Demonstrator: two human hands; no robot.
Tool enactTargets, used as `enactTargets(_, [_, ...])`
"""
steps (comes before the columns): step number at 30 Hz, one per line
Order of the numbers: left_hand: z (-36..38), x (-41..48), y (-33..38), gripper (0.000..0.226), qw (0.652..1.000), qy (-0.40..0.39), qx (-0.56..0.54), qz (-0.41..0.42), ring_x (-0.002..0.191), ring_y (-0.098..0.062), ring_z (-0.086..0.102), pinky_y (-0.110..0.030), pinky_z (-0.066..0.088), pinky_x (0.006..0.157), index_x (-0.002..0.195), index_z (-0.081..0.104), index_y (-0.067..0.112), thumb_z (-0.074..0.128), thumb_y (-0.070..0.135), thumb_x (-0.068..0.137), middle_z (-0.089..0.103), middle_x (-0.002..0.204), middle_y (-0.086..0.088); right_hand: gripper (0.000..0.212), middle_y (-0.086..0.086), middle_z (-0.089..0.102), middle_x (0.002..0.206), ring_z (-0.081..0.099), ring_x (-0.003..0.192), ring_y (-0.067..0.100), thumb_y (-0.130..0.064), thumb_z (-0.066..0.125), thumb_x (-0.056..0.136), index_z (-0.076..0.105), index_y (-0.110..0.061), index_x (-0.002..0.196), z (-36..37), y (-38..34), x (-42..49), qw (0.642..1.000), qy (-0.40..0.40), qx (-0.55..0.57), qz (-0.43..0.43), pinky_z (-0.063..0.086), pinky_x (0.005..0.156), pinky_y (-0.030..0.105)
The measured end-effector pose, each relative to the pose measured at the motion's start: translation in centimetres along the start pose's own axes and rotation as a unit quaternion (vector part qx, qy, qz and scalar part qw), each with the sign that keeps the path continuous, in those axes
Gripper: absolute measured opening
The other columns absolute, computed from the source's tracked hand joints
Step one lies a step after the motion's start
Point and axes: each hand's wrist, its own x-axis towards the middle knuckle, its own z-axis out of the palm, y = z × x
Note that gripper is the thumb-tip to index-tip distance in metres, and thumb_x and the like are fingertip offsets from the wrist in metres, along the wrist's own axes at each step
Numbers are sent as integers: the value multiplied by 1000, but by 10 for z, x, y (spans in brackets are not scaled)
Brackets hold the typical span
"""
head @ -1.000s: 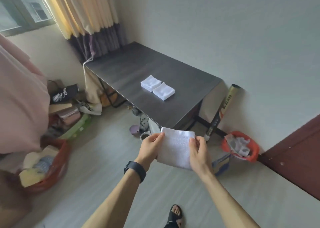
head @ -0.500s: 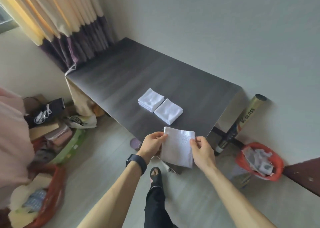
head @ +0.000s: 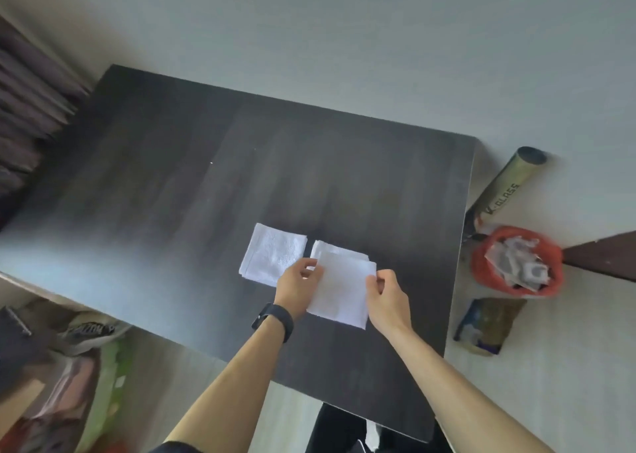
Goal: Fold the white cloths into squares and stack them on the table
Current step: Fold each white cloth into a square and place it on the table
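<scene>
I hold a folded white cloth [head: 340, 290] over the dark table [head: 172, 194]. My left hand [head: 297, 289] pinches its left edge and my right hand [head: 387, 294] pinches its right edge. Under the held cloth's far edge lies a folded white cloth [head: 340, 248] on the table, mostly hidden. A second folded white cloth [head: 272, 253] lies just left of it, partly behind my left hand.
A red bin of scraps [head: 516, 263] and a gold tube [head: 506, 187] stand on the floor right of the table, with a bag [head: 485, 325] nearer. Clutter and a shoe [head: 89, 332] lie at the lower left. Curtains [head: 27, 108] hang at the far left.
I have stepped up to the table. Both hands carried the cloth forward from beyond the table's near edge to over the right-hand folded cloth.
</scene>
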Motion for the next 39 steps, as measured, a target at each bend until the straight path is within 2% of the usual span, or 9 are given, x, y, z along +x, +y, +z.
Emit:
enactTargets(4, [-6, 34, -4, 24, 999, -2, 34, 3, 90, -4, 57, -18, 44, 65, 119, 61, 29, 56, 38, 97, 61, 100, 10, 20, -6, 62, 91, 61, 81, 18, -38, 38, 103, 49, -21, 107, 21, -8, 25, 999, -2, 22, 33, 53, 73, 38])
enactTargets(16, [-3, 52, -13, 25, 997, -1, 70, 21, 89, 2, 57, -19, 44, 62, 117, 61, 31, 55, 43, 97, 62, 97, 16, 20, -12, 63, 93, 61, 87, 13, -41, 44, 101, 55, -27, 110, 39, -3, 35, 996, 37, 55, 62, 47, 69, 32])
enactTargets(22, [-1, 48, -11, 31, 994, 23, 97, 52, 91, 0, 58, -27, 51, 72, 126, 54, 34, 54, 44, 96, 61, 118, 10, 22, -11, 65, 103, 62, 90, 12, -44, 49, 99, 55, -31, 116, 41, 3, 36, 993, 74, 80, 41, 45, 68, 27])
enactTargets(24, [1, 41, -15, 44, 967, 76, 188, 155, 107, -11, 56, -32, 50, 82, 136, 48, 30, 57, 40, 94, 51, 132, 7, 25, -11, 63, 111, 62, 91, 9, -43, 53, 98, 53, -30, 120, 41, 8, 33, 994, 100, 51, 12, 48, 70, 25])
enactTargets(26, [3, 37, -27, 52, 898, 108, 304, 300, 126, -22, 48, -40, 44, 99, 141, 47, 22, 59, 36, 93, 46, 144, -1, 32, -7, 58, 124, 60, 104, 12, -39, 57, 96, 54, -25, 124, 45, 19, 26, 986, 149, -46, -59, 54, 79, 26])
enactTargets(29, [4, 46, -44, 62, 814, 58, 435, 381, 149, -21, 21, -48, 23, 118, 154, 31, 20, 47, 40, 97, 23, 163, 0, 43, 2, 47, 148, 46, 133, 20, -34, 49, 99, 51, -15, 138, 59, 32, 17, 937, 168, -217, -216, 46, 103, 36])
enactTargets(31, [4, 56, -49, 65, 796, 33, 475, 374, 152, -19, 10, -52, 14, 120, 157, 22, 21, 40, 45, 98, 10, 165, 2, 56, 5, 23, 163, 21, 151, 22, -36, 37, 102, 34, -12, 153, 70, 33, 18, 911, 128, -301, -252, 30, 116, 42])
enactTargets(33, [3, 67, -51, 66, 790, 22, 494, 363, 153, -20, 7, -53, 9, 120, 157, 20, 24, 37, 49, 99, 7, 166, 3, 61, 4, 4, 167, 2, 154, 21, -38, 28, 104, 16, -11, 158, 76, 32, 29, 907, 101, -343, -223, 20, 120, 49])
enactTargets(39, [6, 82, -62, 69, 786, 25, 510, 350, 153, -21, 5, -55, 7, 121, 158, 10, 31, 31, 59, 98, 2, 166, 4, 67, -1, -10, 167, -5, 154, 21, -48, 21, 104, -1, -15, 159, 77, 43, 52, 909, 59, -369, -182, 10, 122, 52])
